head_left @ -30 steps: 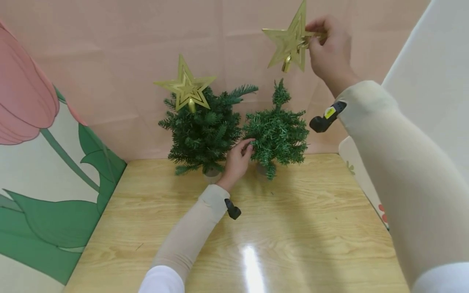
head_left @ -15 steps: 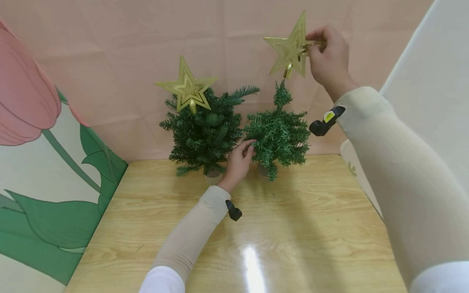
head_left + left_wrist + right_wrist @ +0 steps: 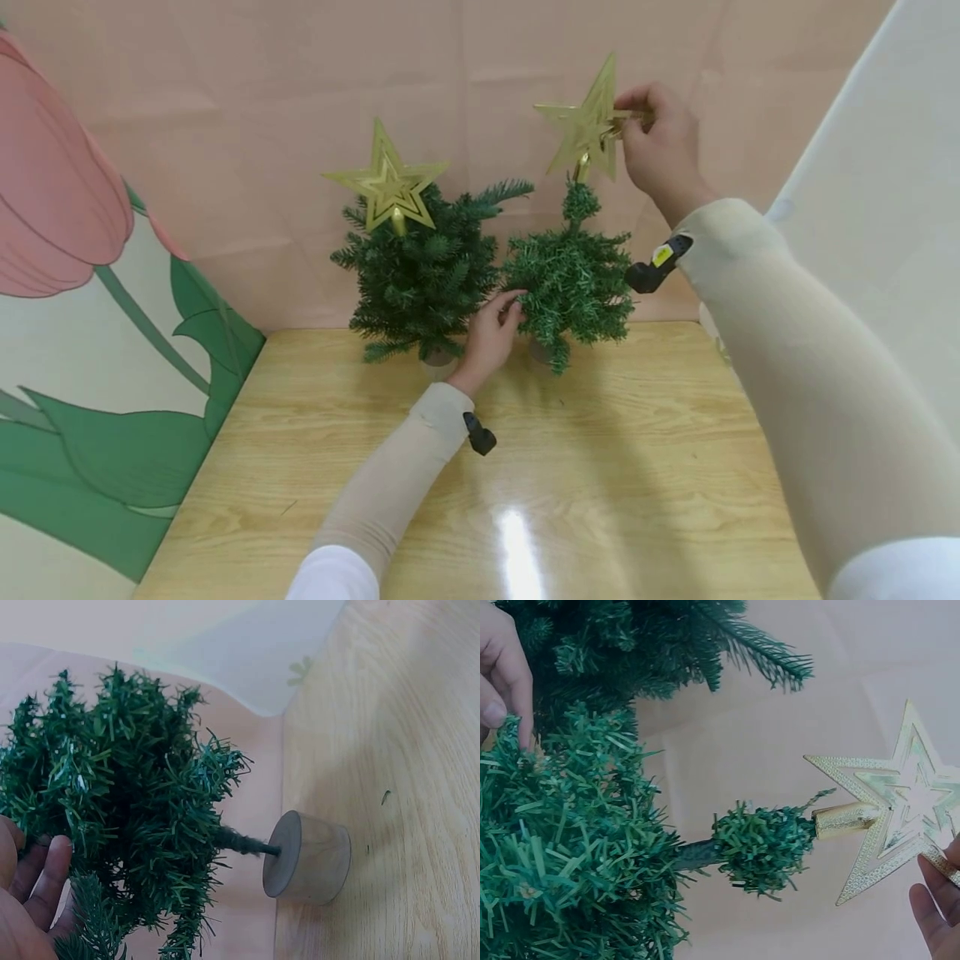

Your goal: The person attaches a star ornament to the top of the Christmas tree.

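Note:
My right hand (image 3: 666, 146) pinches a gold star tree topper (image 3: 587, 129) by one point. In the right wrist view, the mouth of the star's tube (image 3: 844, 819) meets the top tuft of the smaller Christmas tree (image 3: 757, 847), and one green sprig sticks out beside the tube. How far the tip is inside is hidden. Lower down, my left hand (image 3: 491, 333) pinches a branch at the left side of this tree (image 3: 573, 287), as the right wrist view shows. Its round base (image 3: 311, 859) stands on the table.
A fuller Christmas tree (image 3: 427, 279) stands close on the left, bearing another gold star (image 3: 397, 185). One of its branches reaches toward the smaller tree. Behind both hangs a pink cloth (image 3: 247, 167). The wooden table (image 3: 600, 500) carries a few tiny dark bits.
My right hand has lowered the star from above the smaller tree until its tube meets the treetop. The left hand stays at the branch.

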A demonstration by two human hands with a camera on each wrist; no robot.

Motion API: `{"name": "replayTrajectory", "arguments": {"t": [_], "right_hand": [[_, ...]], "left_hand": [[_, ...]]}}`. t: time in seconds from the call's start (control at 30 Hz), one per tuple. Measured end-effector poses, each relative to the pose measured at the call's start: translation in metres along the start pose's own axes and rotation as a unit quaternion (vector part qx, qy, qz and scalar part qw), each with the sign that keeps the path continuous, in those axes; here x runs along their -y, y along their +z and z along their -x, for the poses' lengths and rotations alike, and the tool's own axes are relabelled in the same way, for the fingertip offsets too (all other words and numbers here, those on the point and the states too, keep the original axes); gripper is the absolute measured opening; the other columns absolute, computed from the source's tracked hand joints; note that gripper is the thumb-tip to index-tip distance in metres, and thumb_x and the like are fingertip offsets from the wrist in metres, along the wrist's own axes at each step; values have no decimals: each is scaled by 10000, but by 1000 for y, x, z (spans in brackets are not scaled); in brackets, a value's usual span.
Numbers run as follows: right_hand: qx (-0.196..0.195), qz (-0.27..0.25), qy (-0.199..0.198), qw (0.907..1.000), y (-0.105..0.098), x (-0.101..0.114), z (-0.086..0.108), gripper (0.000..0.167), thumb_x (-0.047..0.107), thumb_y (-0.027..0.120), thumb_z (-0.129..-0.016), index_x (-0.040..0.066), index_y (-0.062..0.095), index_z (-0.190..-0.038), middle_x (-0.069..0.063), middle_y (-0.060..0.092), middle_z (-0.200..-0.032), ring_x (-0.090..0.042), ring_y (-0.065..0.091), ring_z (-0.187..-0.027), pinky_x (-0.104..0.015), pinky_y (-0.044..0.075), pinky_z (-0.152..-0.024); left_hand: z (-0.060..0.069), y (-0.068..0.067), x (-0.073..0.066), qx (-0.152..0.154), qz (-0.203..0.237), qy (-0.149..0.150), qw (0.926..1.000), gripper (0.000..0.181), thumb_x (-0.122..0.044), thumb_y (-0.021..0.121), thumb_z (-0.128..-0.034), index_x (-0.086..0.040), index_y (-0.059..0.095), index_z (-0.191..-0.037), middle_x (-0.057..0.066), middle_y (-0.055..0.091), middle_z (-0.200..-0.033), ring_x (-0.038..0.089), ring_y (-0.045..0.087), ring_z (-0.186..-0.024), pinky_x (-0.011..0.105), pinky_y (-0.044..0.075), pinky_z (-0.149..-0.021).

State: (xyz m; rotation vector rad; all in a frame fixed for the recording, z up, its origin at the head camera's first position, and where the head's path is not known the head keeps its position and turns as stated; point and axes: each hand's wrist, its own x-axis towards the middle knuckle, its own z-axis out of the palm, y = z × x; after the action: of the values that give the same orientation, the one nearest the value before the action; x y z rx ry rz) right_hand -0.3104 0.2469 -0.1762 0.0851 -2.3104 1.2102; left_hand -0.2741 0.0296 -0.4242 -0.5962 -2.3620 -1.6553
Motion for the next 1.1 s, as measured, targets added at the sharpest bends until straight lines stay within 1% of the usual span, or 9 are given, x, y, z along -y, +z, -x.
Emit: {"name": "replayTrajectory", "arguments": {"t": [0.13, 0.27, 0.37, 0.47, 0.63, 0.8, 0.93, 1.0, 1.1], "right_hand": [[61, 95, -31, 9999, 3, -3, 1, 295, 112, 438, -996, 207, 611, -1215, 8, 599, -1265, -144, 567, -1040, -248, 397, -773], [124, 400, -145, 9990, 4, -5, 2, 324, 110, 426, -996, 208, 615, -1240, -6, 595, -1286, -136, 577, -1015, -243, 406, -744], [220, 622, -242, 9975, 3, -4, 2, 342, 117, 415, -997, 214, 617, -1256, -27, 587, -1307, -163, 599, -1040, -249, 414, -712], [329, 809, -262, 9958, 1, -2, 2, 341, 138, 409, -1005, 218, 607, -1270, -52, 585, -1314, -178, 602, -1054, -265, 414, -681], [590, 1012, -156, 9930, -3, 3, 2, 311, 176, 427, -1020, 196, 592, -1282, -84, 585, -1309, -161, 588, -1028, -295, 406, -634], [763, 1108, -85, 9909, -6, 4, 0, 292, 190, 458, -1022, 158, 595, -1278, -101, 600, -1286, -182, 597, -1044, -293, 412, -622], [889, 1288, -62, 9877, -8, 4, 0, 310, 186, 439, -1024, 144, 581, -1297, -97, 618, -1269, -165, 598, -1030, -282, 406, -580], [934, 1333, -46, 9867, -9, 4, -1, 320, 181, 429, -1023, 142, 575, -1304, -94, 620, -1268, -159, 595, -1027, -276, 404, -567], [980, 1432, -67, 9848, -10, 5, -1, 335, 165, 409, -1017, 137, 572, -1309, -92, 623, -1266, -155, 594, -1012, -272, 404, -552]], "left_hand": [[0, 1, 2, -3, 31, -13, 10000, 347, -258, 456, -1055, -175, 568, -1372, 96, 680, -1033, 138, 574, -646, 300, 390, -462], [1, 1, 2, 28, 41, -23, 10000, 361, -282, 446, -1056, -171, 561, -1379, 54, 672, -1032, 171, 629, -744, 292, 391, -460], [2, 2, 2, 17, 51, -32, 10000, 361, -284, 449, -1054, -174, 561, -1379, 26, 669, -1031, 197, 654, -809, 290, 386, -449], [1, 2, 2, 0, 53, -20, 10000, 355, -273, 452, -1055, -175, 563, -1377, 26, 674, -1023, 181, 640, -751, 291, 382, -442], [0, 2, 4, -26, 98, -16, 9999, 341, -234, 461, -1055, -165, 570, -1370, 68, 685, -1011, 154, 562, -615, 294, 379, -441], [0, 2, 7, 21, 86, -42, 10000, 353, -280, 450, -1055, -170, 572, -1368, 61, 683, -1011, 179, 547, -599, 295, 381, -442], [1, 3, 7, 51, 81, -34, 9999, 354, -296, 446, -1055, -192, 572, -1369, 50, 686, -1009, 196, 545, -590, 296, 384, -441], [2, 3, 7, 62, 127, -31, 9999, 349, -293, 448, -1054, -205, 571, -1369, 65, 688, -1019, 219, 559, -605, 301, 386, -443], [2, 4, 8, 59, 132, -38, 9999, 337, -289, 451, -1054, -237, 573, -1364, 63, 691, -1024, 191, 586, -649, 302, 396, -453]]}}
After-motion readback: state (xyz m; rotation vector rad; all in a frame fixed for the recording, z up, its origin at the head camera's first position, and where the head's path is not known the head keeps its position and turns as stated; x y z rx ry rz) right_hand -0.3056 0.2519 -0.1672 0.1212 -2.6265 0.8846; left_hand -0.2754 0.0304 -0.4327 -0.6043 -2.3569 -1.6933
